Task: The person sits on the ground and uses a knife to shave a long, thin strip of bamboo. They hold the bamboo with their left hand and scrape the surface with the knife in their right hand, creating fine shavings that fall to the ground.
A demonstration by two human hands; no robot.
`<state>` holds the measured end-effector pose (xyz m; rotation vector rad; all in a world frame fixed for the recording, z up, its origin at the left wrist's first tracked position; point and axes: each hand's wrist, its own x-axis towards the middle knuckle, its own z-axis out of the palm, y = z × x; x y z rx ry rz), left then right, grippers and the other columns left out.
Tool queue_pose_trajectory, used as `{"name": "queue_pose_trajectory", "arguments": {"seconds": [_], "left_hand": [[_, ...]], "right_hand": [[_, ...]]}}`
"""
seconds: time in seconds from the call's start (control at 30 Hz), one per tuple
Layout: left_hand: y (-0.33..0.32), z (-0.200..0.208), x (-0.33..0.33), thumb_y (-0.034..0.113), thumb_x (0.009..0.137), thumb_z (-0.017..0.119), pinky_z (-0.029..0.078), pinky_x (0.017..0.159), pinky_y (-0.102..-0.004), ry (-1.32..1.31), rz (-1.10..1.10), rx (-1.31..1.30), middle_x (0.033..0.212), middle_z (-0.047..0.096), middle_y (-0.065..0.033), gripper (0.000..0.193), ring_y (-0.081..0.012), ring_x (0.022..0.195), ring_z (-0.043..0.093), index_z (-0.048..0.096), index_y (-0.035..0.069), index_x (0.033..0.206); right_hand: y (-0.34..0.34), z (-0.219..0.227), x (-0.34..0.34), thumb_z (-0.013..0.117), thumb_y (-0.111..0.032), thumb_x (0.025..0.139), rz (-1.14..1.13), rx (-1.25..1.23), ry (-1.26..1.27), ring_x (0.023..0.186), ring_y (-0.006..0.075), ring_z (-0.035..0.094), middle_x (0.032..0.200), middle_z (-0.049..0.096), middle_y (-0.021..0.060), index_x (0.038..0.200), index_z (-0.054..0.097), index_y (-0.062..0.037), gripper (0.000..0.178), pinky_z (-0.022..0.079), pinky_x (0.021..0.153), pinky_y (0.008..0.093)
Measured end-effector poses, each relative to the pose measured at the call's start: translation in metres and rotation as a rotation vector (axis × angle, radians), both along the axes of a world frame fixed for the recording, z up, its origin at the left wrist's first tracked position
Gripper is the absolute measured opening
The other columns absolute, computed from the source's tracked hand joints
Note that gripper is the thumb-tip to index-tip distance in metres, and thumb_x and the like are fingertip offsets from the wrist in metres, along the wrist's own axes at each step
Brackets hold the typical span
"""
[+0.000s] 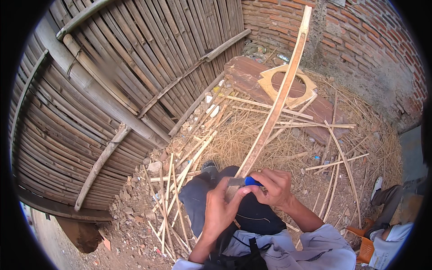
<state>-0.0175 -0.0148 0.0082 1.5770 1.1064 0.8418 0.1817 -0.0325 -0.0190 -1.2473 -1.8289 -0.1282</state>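
Observation:
A long split bamboo piece point(278, 105) reaches from my lap up and away to the far right, its pale inner side showing. My left hand point(219, 201) is closed around its near end, over my knees. In my right hand point(276, 185) is a knife with a blue handle point(252, 181). The knife's dark blade point(236, 182) lies across the bamboo close to its near end, and its tip meets my left fingers. Both thumbs are near each other just below the blade. My fingers partly hide the handle and the bamboo's end.
Loose bamboo strips point(345, 162) and straw point(238, 130) litter the ground. A pale wooden frame with a round hole point(269, 75) rests on a brown board point(243, 74). A bamboo wall point(180, 45) stands left, a brick wall point(360, 49) behind. Another person's leg point(388, 202) shows at right, by an orange chair point(366, 249).

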Motion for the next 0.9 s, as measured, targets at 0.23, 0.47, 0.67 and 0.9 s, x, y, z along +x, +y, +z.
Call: {"name": "queue_pose_trajectory", "arguments": {"seconds": [0.23,0.47,0.67,0.9], "left_hand": [[-0.004,0.006,-0.004,0.013,0.102,0.077,0.044,0.062,-0.0256,0.060,0.010,-0.011,0.079,0.068,-0.0010,0.018,-0.0038,0.073,0.053,0.071,-0.002,0.109],[-0.015,0.005,-0.016,0.021,0.102,0.077,0.039,0.056,-0.0289,0.165,0.021,-0.043,0.067,0.059,-0.0006,0.022,-0.0050,0.065,0.048,0.072,-0.001,0.103],[-0.035,-0.019,-0.049,0.024,0.106,0.074,0.036,0.057,-0.0276,0.148,-0.012,-0.123,0.067,0.057,0.0030,0.024,-0.0040,0.065,0.046,0.071,0.001,0.099],[-0.013,-0.012,-0.036,0.025,0.107,0.072,0.037,0.057,-0.0283,0.030,0.000,-0.123,0.067,0.052,0.0028,0.025,-0.0054,0.064,0.044,0.068,0.002,0.097]], "right_hand": [[0.005,-0.002,0.010,0.082,-0.041,0.092,-0.073,0.033,-0.002,0.056,0.0216,0.065,0.070,0.065,0.0034,0.097,0.077,-0.0102,0.031,0.049,0.050,0.0343],[0.034,-0.006,0.054,0.077,-0.039,0.100,-0.348,0.174,0.170,0.058,0.0218,0.066,0.074,0.071,0.0077,0.104,0.079,-0.0033,0.036,0.049,0.054,0.0378],[0.050,0.018,0.135,0.069,-0.041,0.107,-0.606,0.089,0.318,0.059,0.0135,0.058,0.071,0.066,0.0036,0.106,0.078,-0.0028,0.039,0.041,0.054,0.0310],[0.017,-0.009,0.033,0.076,-0.041,0.101,-0.041,-0.042,0.165,0.063,0.0222,0.071,0.078,0.072,0.0099,0.098,0.073,-0.0024,0.039,0.052,0.054,0.0338]]}}
